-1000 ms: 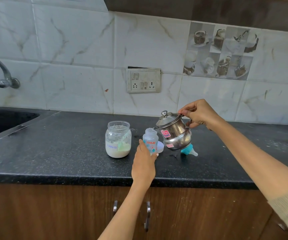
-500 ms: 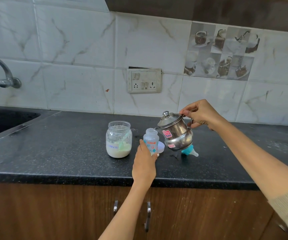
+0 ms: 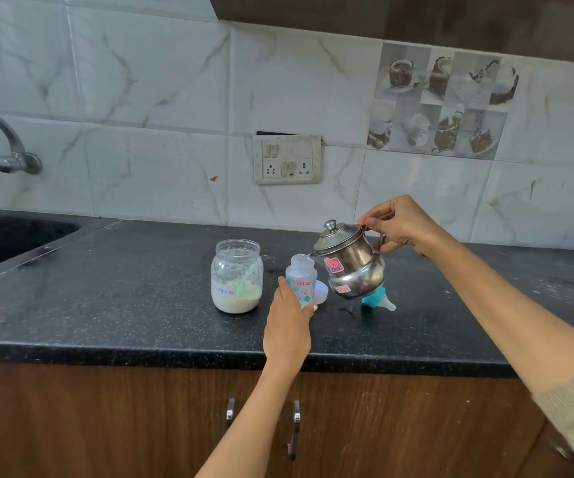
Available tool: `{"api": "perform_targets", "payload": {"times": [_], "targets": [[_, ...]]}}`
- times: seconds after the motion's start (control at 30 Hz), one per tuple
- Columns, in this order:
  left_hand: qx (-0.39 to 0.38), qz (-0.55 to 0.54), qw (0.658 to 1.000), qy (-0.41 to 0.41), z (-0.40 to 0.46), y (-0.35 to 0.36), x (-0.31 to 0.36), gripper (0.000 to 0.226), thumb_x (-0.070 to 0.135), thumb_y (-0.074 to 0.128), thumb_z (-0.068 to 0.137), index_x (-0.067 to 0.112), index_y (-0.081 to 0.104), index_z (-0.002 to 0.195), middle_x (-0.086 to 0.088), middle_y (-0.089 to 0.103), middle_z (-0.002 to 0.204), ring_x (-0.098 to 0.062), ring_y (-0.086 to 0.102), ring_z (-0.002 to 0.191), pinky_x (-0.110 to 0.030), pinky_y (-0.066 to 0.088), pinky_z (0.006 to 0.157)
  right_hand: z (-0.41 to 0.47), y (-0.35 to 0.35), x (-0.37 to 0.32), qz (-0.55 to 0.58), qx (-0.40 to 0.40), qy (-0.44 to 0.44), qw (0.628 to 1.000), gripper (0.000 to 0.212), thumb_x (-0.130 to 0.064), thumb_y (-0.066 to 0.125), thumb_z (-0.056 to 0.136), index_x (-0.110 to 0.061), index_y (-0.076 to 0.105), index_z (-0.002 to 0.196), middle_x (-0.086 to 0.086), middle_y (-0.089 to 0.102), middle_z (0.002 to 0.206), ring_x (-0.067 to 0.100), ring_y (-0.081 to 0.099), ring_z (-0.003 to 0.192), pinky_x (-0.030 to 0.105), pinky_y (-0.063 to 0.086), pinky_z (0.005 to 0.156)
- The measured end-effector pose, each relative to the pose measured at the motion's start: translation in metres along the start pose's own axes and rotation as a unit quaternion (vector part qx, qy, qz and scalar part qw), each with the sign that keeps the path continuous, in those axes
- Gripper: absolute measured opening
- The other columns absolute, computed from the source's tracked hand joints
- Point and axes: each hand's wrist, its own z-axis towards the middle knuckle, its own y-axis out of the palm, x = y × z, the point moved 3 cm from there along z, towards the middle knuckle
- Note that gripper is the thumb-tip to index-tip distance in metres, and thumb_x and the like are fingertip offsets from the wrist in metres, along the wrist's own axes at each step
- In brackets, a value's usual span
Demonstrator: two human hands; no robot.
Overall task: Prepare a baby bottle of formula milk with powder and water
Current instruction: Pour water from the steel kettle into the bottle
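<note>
Steel kettle [image 3: 349,262], gripped by right hand [image 3: 399,224], tips at three o'clock of the bottle [image 3: 300,276]; left hand [image 3: 287,326] clasps that; water perhaps flowing.

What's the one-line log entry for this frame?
step: pouring water | left hand: steadies baby bottle | right hand: tilts steel kettle | teat: off

Steel kettle [image 3: 349,267] tilted — spout over upright open bottle [image 3: 301,279]
</note>
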Motion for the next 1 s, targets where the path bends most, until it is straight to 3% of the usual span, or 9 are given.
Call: {"api": "perform_targets", "payload": {"times": [0.17, 0.23, 0.4, 0.63, 0.77, 1.0], "targets": [[-0.002, -0.001, 1.000, 0.005, 0.000, 0.000, 0.000, 0.072, 0.028, 0.055, 0.093, 0.016, 0.012, 0.150, -0.004, 0.036, 0.148, -0.022, 0.039, 0.133, -0.039, 0.039, 0.105, 0.001, 0.000, -0.001, -0.004, -0.005, -0.003, 1.000, 0.011, -0.012, 0.061, 0.090, -0.019, 0.068, 0.086, 0.011, 0.067, 0.113, 0.025, 0.067, 0.076, 0.033, 0.060, 0.069], [-0.001, -0.005, 1.000, 0.005, 0.000, -0.001, 0.000, 0.072, 0.028, 0.055, 0.093, 0.016, 0.013, 0.150, -0.004, 0.036, 0.148, -0.022, 0.039, 0.133, -0.039, 0.039, 0.105, 0.002, 0.000, -0.001, 0.000, -0.007, 0.000, 1.000, 0.012, -0.012, 0.060, 0.090, -0.018, 0.069, 0.086, 0.012, 0.066, 0.114, 0.027, 0.066, 0.080, 0.037, 0.059, 0.073], [0.005, -0.007, 1.000, 0.007, -0.002, -0.001, 0.000, 0.072, 0.028, 0.056, 0.092, 0.016, 0.014, 0.150, -0.003, 0.035, 0.149, -0.021, 0.038, 0.134, -0.037, 0.038, 0.105, 0.001, 0.000, -0.004, 0.002, -0.013, 0.005, 1.000, 0.016, -0.010, 0.059, 0.091, -0.008, 0.070, 0.102, 0.012, 0.066, 0.114, 0.028, 0.065, 0.089, 0.039, 0.058, 0.078], [0.016, -0.013, 1.000, 0.010, -0.002, -0.002, -0.001, 0.070, 0.028, 0.058, 0.091, 0.016, 0.019, 0.148, -0.003, 0.040, 0.145, -0.021, 0.042, 0.131, -0.037, 0.040, 0.103, 0.002, -0.001, -0.007, 0.000, -0.020, 0.005, 1.000, 0.016, -0.010, 0.059, 0.090, -0.009, 0.069, 0.102, 0.012, 0.066, 0.114, 0.032, 0.068, 0.085, 0.036, 0.057, 0.076], [0.024, -0.016, 0.999, 0.014, -0.003, -0.002, -0.001, 0.069, 0.027, 0.059, 0.090, 0.017, 0.021, 0.147, -0.002, 0.041, 0.144, -0.020, 0.043, 0.130, -0.036, 0.041, 0.102, 0.003, 0.000, -0.009, 0.001, -0.022, -0.002, 1.000, 0.015, -0.009, 0.059, 0.091, -0.008, 0.069, 0.100, 0.012, 0.067, 0.111, 0.023, 0.065, 0.075, 0.036, 0.057, 0.075], [0.029, -0.011, 0.999, 0.012, -0.003, -0.003, -0.001, 0.069, 0.028, 0.059, 0.090, 0.017, 0.021, 0.147, -0.002, 0.041, 0.145, -0.020, 0.042, 0.131, -0.036, 0.040, 0.103, 0.004, 0.001, -0.011, -0.001, -0.026, 0.002, 1.000, 0.017, -0.009, 0.058, 0.090, -0.008, 0.069, 0.104, 0.012, 0.067, 0.113, 0.031, 0.067, 0.085, 0.033, 0.058, 0.069]]}}
